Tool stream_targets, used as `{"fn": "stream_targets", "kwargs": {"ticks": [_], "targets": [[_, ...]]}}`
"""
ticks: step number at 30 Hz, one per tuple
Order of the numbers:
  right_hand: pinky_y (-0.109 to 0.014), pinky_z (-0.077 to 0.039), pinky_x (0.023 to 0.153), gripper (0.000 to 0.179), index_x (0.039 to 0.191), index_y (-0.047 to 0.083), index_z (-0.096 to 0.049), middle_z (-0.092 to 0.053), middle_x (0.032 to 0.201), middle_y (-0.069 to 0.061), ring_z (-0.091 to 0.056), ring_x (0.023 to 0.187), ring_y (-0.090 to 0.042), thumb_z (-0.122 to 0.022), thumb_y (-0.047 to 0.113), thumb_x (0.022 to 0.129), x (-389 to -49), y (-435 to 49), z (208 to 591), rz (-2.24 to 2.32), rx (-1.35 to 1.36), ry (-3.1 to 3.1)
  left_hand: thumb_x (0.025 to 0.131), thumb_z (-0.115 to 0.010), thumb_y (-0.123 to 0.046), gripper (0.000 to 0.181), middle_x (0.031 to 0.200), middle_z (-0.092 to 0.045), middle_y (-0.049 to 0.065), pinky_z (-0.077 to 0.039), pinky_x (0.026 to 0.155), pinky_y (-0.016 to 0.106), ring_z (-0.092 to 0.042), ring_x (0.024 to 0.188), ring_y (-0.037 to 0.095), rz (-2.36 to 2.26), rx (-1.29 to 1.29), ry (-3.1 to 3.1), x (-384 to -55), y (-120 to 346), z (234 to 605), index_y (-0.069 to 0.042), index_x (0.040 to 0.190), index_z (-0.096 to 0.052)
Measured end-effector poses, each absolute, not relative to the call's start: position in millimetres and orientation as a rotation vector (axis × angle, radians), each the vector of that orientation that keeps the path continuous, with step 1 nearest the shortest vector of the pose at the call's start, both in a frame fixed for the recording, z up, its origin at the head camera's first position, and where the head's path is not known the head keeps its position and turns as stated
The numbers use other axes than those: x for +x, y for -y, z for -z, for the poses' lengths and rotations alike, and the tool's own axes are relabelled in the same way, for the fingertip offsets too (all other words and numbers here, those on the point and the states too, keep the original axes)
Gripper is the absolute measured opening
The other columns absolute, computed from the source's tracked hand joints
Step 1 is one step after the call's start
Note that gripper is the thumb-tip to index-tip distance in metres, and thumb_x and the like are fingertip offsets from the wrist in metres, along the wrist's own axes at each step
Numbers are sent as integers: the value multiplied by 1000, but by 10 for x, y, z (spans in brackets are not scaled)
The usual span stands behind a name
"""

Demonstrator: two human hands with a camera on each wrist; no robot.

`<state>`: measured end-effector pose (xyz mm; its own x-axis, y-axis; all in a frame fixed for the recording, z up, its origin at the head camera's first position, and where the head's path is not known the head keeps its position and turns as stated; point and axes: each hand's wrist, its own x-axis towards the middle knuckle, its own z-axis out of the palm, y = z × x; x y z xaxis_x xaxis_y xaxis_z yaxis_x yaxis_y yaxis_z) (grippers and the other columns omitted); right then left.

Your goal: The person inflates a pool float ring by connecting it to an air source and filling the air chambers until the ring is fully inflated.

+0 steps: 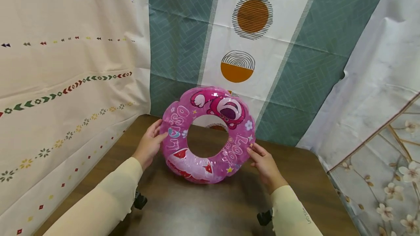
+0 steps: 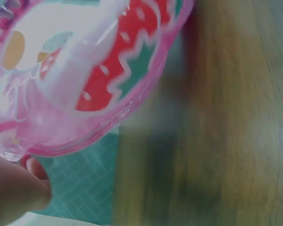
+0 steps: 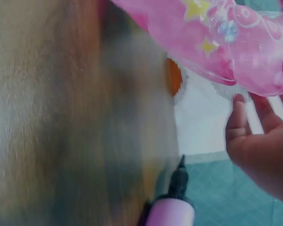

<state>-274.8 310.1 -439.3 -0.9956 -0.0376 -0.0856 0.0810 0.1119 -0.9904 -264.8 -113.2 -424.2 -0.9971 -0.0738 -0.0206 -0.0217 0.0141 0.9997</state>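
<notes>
A pink inflatable swim ring (image 1: pixel 205 168) with a cartoon bear print is held up on edge over the table, tilted, in the head view. My left hand (image 1: pixel 150 145) grips its left rim, thumb on the front face and fingers behind. On the lower right rim my right hand (image 1: pixel 265 165) pinches the ring between thumb and fingers. The left wrist view shows the ring's glossy lower edge above the wood, the left hand (image 2: pixel 19 186) at its corner. In the right wrist view, the right hand (image 3: pixel 264 141) has fingers spread behind the ring.
A pink pump (image 3: pixel 170 214) with a black nozzle shows in the right wrist view; I cannot make it out in the head view. The brown wooden table (image 1: pixel 183 214) is bordered by a patterned back curtain (image 1: pixel 177 46) and side cloths (image 1: pixel 72 61).
</notes>
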Motion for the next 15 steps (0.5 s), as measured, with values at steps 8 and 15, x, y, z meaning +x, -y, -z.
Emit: {"fn": "stream_targets", "kwargs": {"ticks": [8,15], "targets": [[-25,-57,102,37,126,25,-70,-75,117,14,-69,112,-5,-36,15,116,-2540,-3283,4427,2451,-108,-1876,118,-23,-29,40,137,-61,-14,-43,114,26,-57,129,3,2453,-213,1832,-2538,1043,4274,-14,145,-48],[-23,-59,87,49,115,20,-71,-73,105,6,-68,96,-9,-22,24,117,-2498,-3312,4694,2545,-64,-1622,116,-30,-50,61,165,-41,6,-39,116,17,-44,149,11,2368,-313,2116,-2500,1046,4465,-5,157,-38]]}}
